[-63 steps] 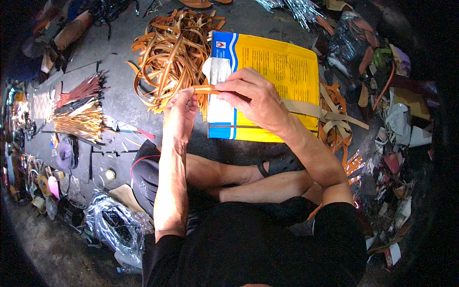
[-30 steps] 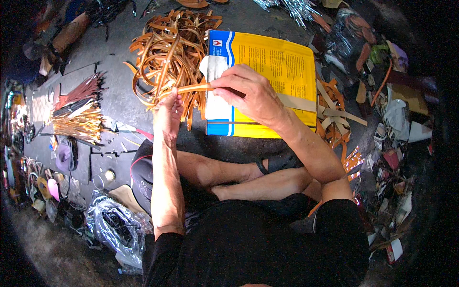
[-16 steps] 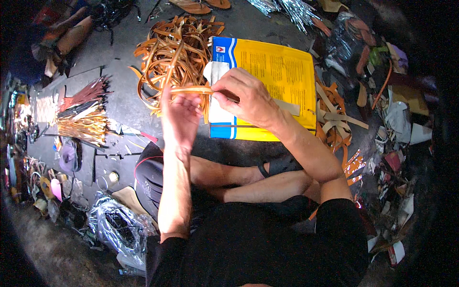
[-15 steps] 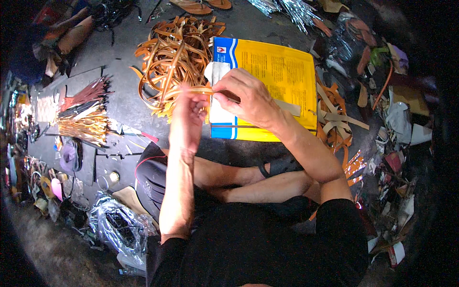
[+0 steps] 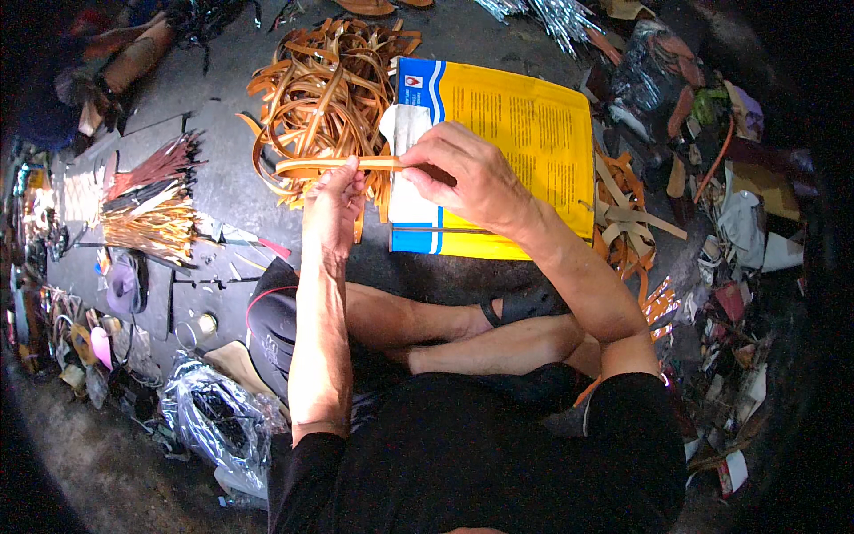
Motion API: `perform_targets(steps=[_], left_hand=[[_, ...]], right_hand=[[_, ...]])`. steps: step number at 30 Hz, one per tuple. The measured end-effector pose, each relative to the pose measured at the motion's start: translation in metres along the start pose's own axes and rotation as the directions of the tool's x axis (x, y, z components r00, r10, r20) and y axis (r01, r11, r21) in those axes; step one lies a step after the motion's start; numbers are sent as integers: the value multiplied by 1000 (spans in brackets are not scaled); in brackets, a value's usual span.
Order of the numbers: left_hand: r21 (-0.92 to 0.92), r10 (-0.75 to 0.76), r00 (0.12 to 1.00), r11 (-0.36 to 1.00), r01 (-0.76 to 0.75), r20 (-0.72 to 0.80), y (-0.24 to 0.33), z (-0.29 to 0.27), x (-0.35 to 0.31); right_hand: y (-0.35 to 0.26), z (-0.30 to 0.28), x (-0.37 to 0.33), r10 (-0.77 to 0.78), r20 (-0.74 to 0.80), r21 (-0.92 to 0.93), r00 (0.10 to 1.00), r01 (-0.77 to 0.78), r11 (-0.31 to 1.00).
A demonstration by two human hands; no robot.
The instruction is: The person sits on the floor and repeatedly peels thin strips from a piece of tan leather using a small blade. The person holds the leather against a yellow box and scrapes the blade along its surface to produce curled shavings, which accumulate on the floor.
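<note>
A narrow tan-orange strip (image 5: 378, 163), leather-like, runs between my two hands above the left edge of a flat yellow, blue and white printed panel (image 5: 516, 125). My left hand (image 5: 334, 209) pinches it between thumb and fingers. The strip's loop or tail extends left past those fingertips. My right hand (image 5: 467, 173) is closed on its other end over the panel's white patch, and its fingertips partly hide that end. Behind my left hand lies a tangled pile of similar glossy strips (image 5: 325, 98).
Cut brown and gold fringe bundles (image 5: 147, 214) lie at the left. More orange and beige strips (image 5: 627, 214) spread beyond the panel's right edge. A clear plastic bag (image 5: 218, 418) sits at lower left; mixed scraps (image 5: 734, 231) line the right. My crossed legs (image 5: 480, 343) are close in front.
My left hand, blurred before, is now sharp and pinching the strip, which reaches farther left. A pale strip end that lay on the panel beside my right wrist no longer shows.
</note>
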State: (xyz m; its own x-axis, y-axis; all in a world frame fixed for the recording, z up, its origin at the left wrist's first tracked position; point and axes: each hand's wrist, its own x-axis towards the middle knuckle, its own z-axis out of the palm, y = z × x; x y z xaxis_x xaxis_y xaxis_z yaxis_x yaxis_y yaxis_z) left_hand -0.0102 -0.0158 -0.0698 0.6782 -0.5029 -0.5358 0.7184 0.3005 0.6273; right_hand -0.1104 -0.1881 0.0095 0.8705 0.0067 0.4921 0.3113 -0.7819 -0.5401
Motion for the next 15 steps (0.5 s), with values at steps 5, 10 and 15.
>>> perform_targets(steps=[5, 10, 15], left_hand=[[-9, 0, 1000, 1000, 0, 10, 3, -13, 11], [-231, -9, 1000, 973, 12, 14, -1, -19, 15], [-488, -91, 995, 867, 105, 52, 4, 22, -19]], right_hand=[[0, -3, -1, -8, 2, -22, 1000, 8, 1000], [-4, 4, 6, 14, -6, 20, 1000, -14, 1000], [-6, 0, 3, 113, 18, 55, 993, -114, 992]])
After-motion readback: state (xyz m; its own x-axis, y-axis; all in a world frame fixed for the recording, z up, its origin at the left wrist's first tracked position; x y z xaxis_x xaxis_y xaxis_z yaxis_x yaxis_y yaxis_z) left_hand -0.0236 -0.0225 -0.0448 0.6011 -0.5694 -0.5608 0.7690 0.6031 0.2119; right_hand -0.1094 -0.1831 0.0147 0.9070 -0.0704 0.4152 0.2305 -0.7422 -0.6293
